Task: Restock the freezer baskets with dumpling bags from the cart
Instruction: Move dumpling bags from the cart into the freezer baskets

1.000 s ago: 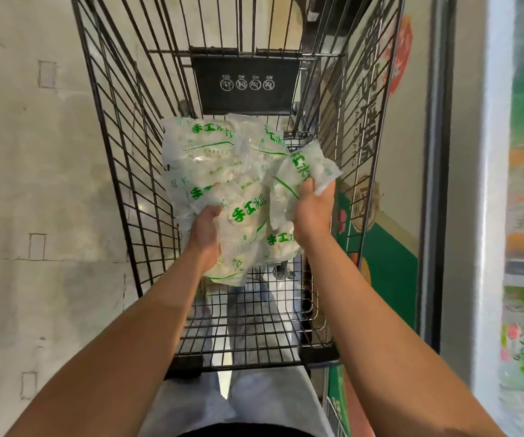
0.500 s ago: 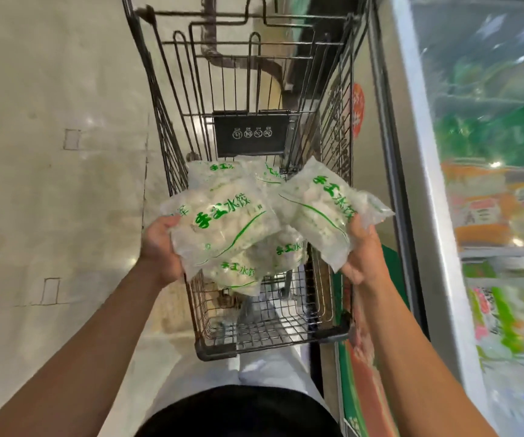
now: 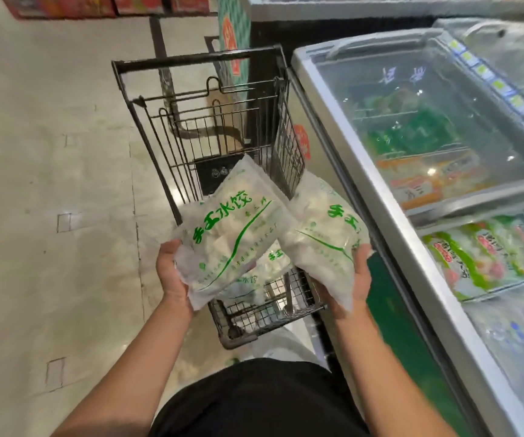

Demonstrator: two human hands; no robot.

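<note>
While cupped palm-up under the near end of one dumpling bag (image 3: 229, 234), left hand (image 3: 172, 275): fingers curled round the bag's edge, bag raised above the cart (image 3: 197, 63) and tilted up away from the body. Right hand (image 3: 353, 283): likewise palm-up, closed round the lower end of a second dumpling bag (image 3: 323, 234), just right of the first, over the cart's right rim, the two bags touching or nearly so. Below both: further bags (image 3: 267, 263) of the same white and green print, lying in the cart's wire basket. Immediately right of the cart: chest freezer (image 3: 333, 127), glass lids (image 3: 412, 99) over green, orange and red packets.
</note>
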